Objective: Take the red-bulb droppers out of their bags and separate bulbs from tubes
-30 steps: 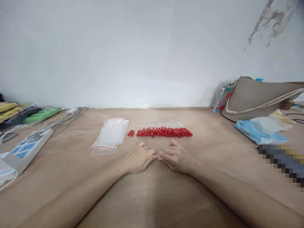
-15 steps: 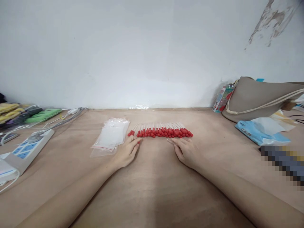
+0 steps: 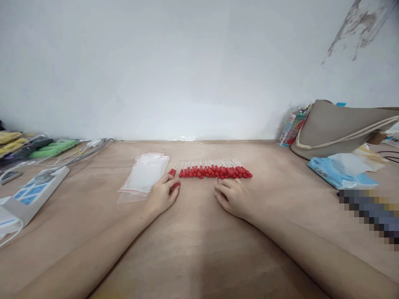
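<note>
A row of several thin clear tubes with red caps (image 3: 215,170) lies on the wooden table (image 3: 199,232), caps toward me. My left hand (image 3: 162,193) rests at the row's left end, fingers curled round one red-capped tube, next to a stack of small clear zip bags (image 3: 145,177). My right hand (image 3: 232,195) lies just in front of the row's middle, fingers curled and pinching a thin clear tube whose end pokes out toward the row.
A white power strip (image 3: 29,194) with cables lies at the left, with green and yellow items (image 3: 52,148) behind it. At the right stand a beige bag (image 3: 339,126), a bottle (image 3: 289,128) and a blue packet (image 3: 339,174). A white wall closes the table's far edge.
My hands, touching in front of the row a second ago, spread apart and reached the tubes. The left now has a red-capped tube drawn from the left end; the right has curled on a tube.
</note>
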The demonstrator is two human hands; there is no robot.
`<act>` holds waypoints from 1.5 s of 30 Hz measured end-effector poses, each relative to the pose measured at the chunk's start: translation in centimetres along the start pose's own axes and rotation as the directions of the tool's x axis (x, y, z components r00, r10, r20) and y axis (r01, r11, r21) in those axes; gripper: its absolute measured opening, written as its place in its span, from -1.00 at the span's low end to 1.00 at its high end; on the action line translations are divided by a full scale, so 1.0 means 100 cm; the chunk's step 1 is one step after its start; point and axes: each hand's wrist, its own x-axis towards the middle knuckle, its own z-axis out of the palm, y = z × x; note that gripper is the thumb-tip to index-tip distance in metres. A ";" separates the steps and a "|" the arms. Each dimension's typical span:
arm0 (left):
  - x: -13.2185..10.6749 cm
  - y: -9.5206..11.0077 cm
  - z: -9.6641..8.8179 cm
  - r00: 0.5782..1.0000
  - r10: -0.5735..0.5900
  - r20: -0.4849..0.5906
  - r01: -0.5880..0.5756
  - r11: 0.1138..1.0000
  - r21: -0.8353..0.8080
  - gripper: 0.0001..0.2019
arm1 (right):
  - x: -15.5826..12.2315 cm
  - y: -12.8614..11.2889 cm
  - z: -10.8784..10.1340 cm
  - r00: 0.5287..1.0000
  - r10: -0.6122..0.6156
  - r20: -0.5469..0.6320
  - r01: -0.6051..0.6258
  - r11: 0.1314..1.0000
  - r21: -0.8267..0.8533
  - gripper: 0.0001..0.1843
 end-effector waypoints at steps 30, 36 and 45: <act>0.049 -0.030 -0.027 0.950 -0.310 0.021 0.277 0.876 0.394 -0.67 | -0.004 0.003 -0.003 0.996 0.038 0.084 -0.051 0.987 0.153 -0.48; 0.064 -0.029 -0.020 0.856 -0.491 0.163 0.387 0.817 0.429 -0.62 | -0.005 0.004 -0.001 0.998 0.036 0.057 -0.044 0.987 0.151 -0.50; 0.081 -0.032 -0.025 0.822 -0.551 0.141 0.464 0.793 0.395 -0.69 | -0.004 0.002 -0.002 0.998 0.059 0.036 -0.064 0.981 0.181 -0.48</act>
